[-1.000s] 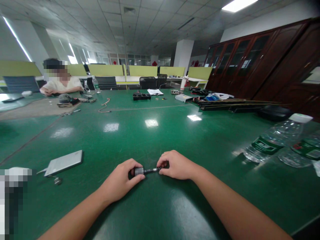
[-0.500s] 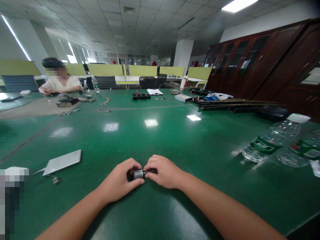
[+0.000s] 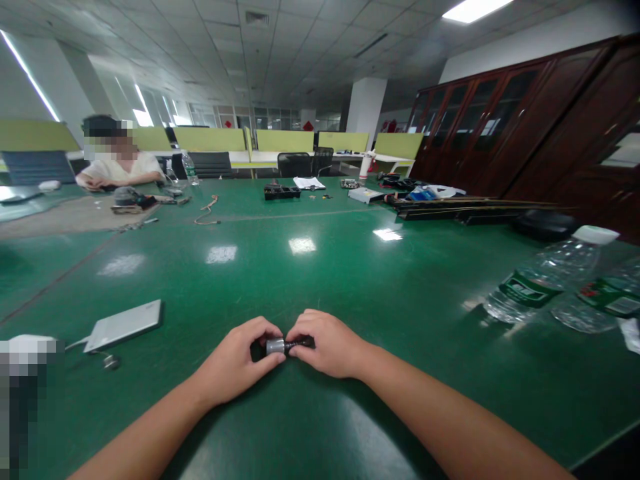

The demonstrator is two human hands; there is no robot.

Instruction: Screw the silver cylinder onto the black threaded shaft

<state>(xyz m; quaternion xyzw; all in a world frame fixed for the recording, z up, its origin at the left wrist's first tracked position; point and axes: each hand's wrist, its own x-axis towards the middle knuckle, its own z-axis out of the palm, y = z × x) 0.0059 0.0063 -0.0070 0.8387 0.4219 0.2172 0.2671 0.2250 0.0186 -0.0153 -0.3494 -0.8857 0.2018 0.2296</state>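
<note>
Reference part: metal cylinder [image 3: 275, 347], at the near side of the green table [image 3: 320, 283]. The left hand [image 3: 236, 357] grips the cylinder between thumb and fingers. The right hand [image 3: 327, 343], immediately right of the cylinder, pinches the dark rod [image 3: 292, 345] that extends from its right end.

Change: one second ago, the right hand stood apart from the cylinder, with a length of rod exposed between the hands. It has since moved in along the rod, and its fingertips are now just beside the cylinder. The position matches that of half a second ago. Judged effect: both hands now act at the joint of rod and cylinder; whether the rod is turning or seated cannot be told.

Surroundings: a flat pale box [image 3: 124, 325] lies left of the cylinder; a water bottle [image 3: 537, 283] stands well to its right.
</note>
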